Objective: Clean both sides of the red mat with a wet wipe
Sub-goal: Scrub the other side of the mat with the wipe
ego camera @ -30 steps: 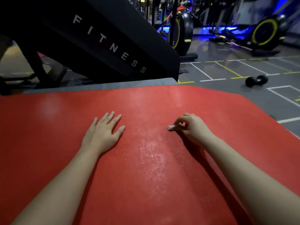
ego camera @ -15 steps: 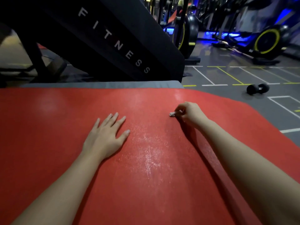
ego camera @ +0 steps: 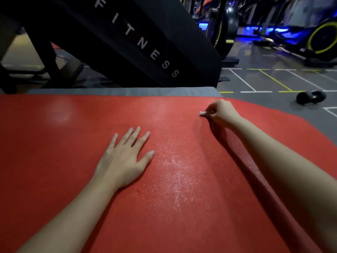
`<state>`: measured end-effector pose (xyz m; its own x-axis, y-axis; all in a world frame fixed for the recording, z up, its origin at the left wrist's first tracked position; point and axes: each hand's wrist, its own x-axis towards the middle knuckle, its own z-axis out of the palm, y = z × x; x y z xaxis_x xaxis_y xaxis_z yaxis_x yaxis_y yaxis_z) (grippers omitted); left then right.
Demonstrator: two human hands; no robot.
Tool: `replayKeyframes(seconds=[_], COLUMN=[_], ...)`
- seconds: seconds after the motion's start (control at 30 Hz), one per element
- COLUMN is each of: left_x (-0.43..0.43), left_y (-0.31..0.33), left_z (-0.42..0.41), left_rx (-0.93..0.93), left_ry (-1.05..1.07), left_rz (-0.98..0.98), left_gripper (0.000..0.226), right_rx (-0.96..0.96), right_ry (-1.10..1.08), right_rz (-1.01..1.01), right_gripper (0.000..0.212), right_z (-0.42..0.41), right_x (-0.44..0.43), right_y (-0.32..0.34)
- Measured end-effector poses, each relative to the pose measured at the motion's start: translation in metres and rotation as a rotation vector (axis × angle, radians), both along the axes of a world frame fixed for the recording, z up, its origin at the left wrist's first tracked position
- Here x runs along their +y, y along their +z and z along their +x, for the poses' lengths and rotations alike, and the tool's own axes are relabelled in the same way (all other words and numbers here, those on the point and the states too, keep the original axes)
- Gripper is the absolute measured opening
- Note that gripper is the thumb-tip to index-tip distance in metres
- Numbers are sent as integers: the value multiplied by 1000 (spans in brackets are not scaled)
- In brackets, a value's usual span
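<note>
Right hand (ego camera: 221, 114) pinches mostly hidden white wet wipe (ego camera: 202, 113) on textured red mat (ego camera: 182, 189); left hand (ego camera: 124, 159) flat, fingers straight; black panel (ego camera: 164, 30) beyond: "FITNESS".

mat (ego camera: 73, 161): red, finely speckled
wipe (ego camera: 202, 113): white
floor (ego camera: 273, 59): grey, marked with white and yellow lines
dumbbell (ego camera: 311, 97): black

Big black panel (ego camera: 145, 42) reading FITNESS slants across the back, with a grey mat (ego camera: 127, 92) strip at its foot. Off right, a black dumbbell (ego camera: 311, 97) sits on the line-marked floor (ego camera: 273, 57), and yellow-rimmed bikes (ego camera: 322, 37) glow blue behind.
</note>
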<state>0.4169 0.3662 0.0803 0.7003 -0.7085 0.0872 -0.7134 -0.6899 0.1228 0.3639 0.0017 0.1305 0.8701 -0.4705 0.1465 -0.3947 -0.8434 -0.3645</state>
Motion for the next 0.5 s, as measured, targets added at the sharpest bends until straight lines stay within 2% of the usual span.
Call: replayKeyframes(seconds=[0.17,0.3,0.37,0.5], left_x=[-1,-1,-1,-2], left_y=[-4,-1,0,-2], left_z=[1,-1,-1,0], left_rx=[-29,-11,-11,-19], left_ry=[2,0,3,-2], left_rz=[32,28,21,16], left_gripper=[77,77,77,77], right_rx=[2,-176,-154,4], right_ry=[64,-103,-159,-64], right_rz=[10,114,145,173], right_gripper=[34,34,34,31], right_z=[-6,34,42,29], right_x=[-2,-11,-15,-23], right_y=[-3,-7,-6,-2])
